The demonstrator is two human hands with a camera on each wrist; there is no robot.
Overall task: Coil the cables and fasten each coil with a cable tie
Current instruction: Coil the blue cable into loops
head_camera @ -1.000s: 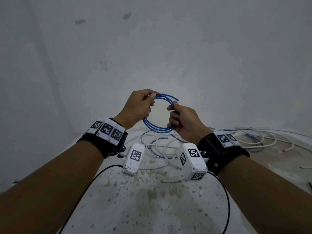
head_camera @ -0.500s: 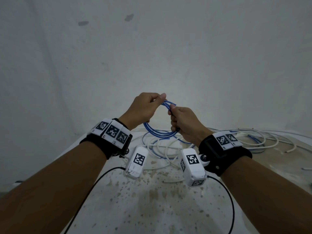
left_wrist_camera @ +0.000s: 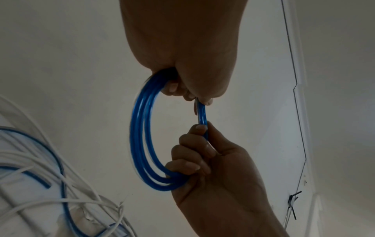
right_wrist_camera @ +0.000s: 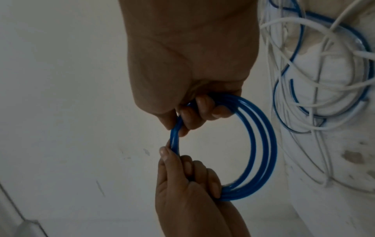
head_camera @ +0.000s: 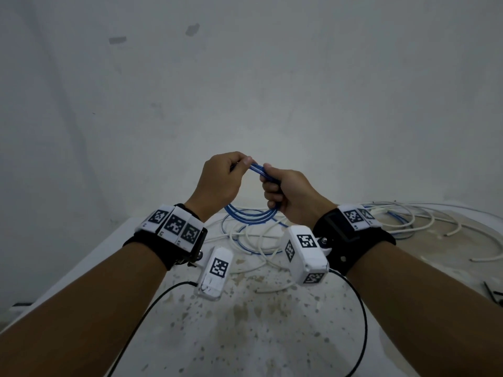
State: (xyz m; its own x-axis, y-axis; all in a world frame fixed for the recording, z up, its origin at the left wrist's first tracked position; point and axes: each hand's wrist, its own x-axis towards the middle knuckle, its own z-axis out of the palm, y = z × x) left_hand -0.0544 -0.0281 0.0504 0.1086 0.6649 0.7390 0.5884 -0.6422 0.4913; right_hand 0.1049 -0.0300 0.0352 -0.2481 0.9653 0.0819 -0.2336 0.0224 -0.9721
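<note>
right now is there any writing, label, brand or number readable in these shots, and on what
No readable words, brands or numbers in any view.
Wrist bands: black-and-white square code patterns only; tiny marks beneath are too small to read.
White camera boxes: code patterns, no text.
Blue cable coil, white cables, wall: no print visible.

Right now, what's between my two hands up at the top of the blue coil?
Only a short stretch of the blue coil spans the gap between the left hand and right hand; no cable tie there, as the left wrist view shows.
</note>
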